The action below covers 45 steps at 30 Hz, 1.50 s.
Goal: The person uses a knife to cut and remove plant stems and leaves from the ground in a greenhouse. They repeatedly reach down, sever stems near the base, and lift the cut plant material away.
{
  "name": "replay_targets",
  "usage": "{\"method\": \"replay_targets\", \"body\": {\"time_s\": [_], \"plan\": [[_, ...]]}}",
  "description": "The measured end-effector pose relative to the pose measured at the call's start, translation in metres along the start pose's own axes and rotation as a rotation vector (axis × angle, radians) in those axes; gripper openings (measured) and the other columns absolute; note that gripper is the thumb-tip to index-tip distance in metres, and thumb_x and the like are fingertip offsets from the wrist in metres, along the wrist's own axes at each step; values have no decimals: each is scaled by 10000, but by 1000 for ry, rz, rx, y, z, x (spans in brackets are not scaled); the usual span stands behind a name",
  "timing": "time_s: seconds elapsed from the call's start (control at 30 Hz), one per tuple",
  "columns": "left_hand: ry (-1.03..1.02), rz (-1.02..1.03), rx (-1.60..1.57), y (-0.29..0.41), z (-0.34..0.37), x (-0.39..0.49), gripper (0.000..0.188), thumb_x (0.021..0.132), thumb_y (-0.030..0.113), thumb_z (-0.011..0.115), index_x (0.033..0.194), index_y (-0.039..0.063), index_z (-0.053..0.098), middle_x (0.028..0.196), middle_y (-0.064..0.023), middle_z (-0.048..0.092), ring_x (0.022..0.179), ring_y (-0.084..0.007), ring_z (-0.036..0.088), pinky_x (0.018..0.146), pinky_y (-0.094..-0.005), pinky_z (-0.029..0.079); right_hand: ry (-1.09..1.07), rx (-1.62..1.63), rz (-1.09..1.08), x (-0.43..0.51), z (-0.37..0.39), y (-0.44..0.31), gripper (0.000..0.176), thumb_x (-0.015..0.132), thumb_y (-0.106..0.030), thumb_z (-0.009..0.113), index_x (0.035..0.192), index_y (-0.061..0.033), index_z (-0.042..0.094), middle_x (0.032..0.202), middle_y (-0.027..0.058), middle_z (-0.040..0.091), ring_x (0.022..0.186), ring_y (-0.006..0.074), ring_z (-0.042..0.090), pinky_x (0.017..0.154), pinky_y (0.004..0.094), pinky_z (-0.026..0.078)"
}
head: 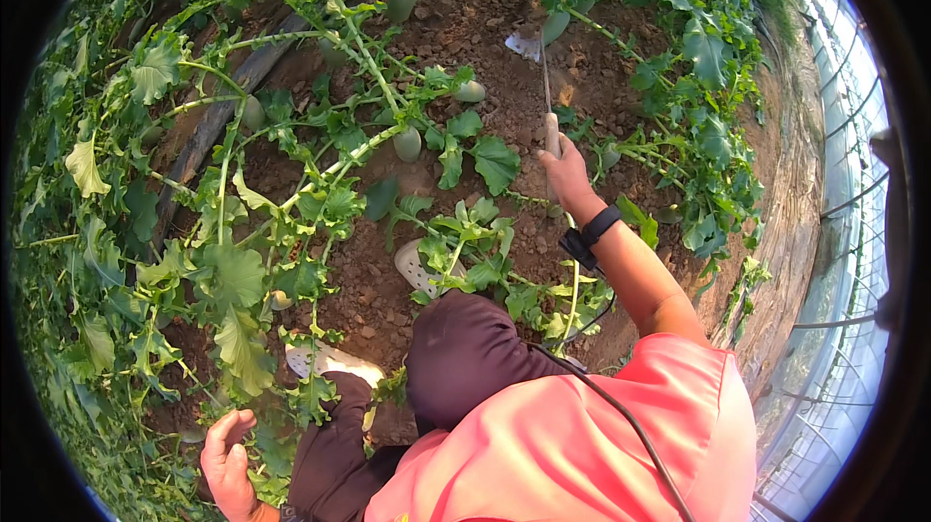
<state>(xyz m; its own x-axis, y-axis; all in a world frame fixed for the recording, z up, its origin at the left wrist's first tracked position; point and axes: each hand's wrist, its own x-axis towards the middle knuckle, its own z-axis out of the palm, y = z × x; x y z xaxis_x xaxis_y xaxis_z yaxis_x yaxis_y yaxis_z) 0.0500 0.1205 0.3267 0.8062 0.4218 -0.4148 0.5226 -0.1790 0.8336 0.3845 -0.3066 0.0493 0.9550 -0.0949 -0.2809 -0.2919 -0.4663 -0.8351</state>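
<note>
My right hand (566,171) is closed around the wooden handle of a long-handled tool (547,78) with a thin metal shaft. The shaft reaches away from me to a pale, shiny piece (525,47) on the soil, beside a green oval fruit (556,26); whether that piece is the tool's blade I cannot tell. My left hand (230,460) is held over foliage at the lower left, fingers bent and apart, with nothing in it. Leafy green vines (364,147) spread over brown soil, bearing several oval fruits, among them one near the middle (407,144) and one farther off (401,0).
A dark plank or beam (247,78) runs diagonally under the vines at the left. Pale perforated clogs (418,264) stand on soil among stems. A cable crosses my right side. At the right are crumpled sheeting (793,180) and a curved translucent wall with ribs (854,143).
</note>
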Motion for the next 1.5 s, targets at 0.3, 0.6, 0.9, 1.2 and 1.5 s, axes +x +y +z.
{"method": "replay_targets", "body": {"time_s": [0.3,0.6,0.9,1.2,1.5], "plan": [[-17,-153,-134,-27,7,26,382,834,119,498,1171,-60,489,1038,-166,591,939,-246,583,874,-357,454,343,-407,263,133,-38,28,389,820,-181,588,1114,50,479,1006,232,591,844,372,593,676,433,482],[-95,-319,-133,-30,20,50,407,774,96,494,1136,-90,515,1014,-199,612,923,-270,602,862,-372,458,352,-564,359,243,-46,25,350,893,-132,502,1204,29,500,962,197,621,768,317,617,577,400,517],[-165,-349,-105,-19,43,58,407,778,103,503,1133,-93,523,1022,-190,616,929,-259,601,868,-360,453,52,-697,175,236,-2,39,580,848,-171,556,1333,28,307,1026,254,588,895,366,590,732,448,484],[-205,-336,-109,-25,39,61,382,795,116,544,1134,-57,527,1015,-175,625,910,-261,612,856,-374,471,157,-348,62,187,-46,65,583,857,-166,533,1337,52,282,994,269,597,838,381,600,674,467,484],[-182,-321,-167,-30,43,50,401,767,76,478,1129,-90,525,1022,-190,619,940,-263,597,876,-363,446,32,-495,136,69,-18,50,705,862,-198,560,1414,-10,164,1122,298,545,979,440,553,797,500,457]]}}
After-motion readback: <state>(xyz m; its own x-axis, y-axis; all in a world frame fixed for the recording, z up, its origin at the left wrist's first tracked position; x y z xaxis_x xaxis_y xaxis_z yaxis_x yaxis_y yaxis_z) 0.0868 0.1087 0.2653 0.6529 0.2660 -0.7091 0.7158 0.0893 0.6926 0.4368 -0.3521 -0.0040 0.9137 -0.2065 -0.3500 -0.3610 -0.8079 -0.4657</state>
